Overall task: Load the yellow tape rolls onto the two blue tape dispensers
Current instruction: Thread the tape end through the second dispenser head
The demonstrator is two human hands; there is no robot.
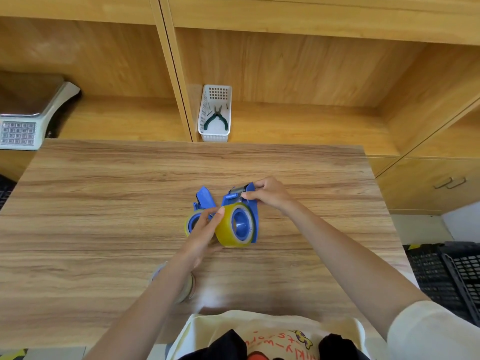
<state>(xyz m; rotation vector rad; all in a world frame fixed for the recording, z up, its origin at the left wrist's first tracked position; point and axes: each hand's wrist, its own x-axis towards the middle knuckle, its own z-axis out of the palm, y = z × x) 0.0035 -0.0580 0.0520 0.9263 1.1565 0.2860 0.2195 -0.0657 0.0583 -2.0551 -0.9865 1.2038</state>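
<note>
A blue tape dispenser [253, 201] stands on edge at the middle of the wooden table [104, 203], with a yellow tape roll [225, 229] seated on its blue hub. My right hand [270, 194] pinches the dispenser's top end near the metal roller. My left hand [205, 229] grips the left side of that yellow roll. Just left lies a second blue dispenser [205, 197] with another yellow roll [189, 223] on it, partly hidden behind my left fingers.
A further tape roll [187, 284] lies under my left forearm near the table's front. A white basket [215, 114] with green pliers stands on the shelf behind. A scale [23, 118] sits at far left. Black crates [446, 271] are at the right.
</note>
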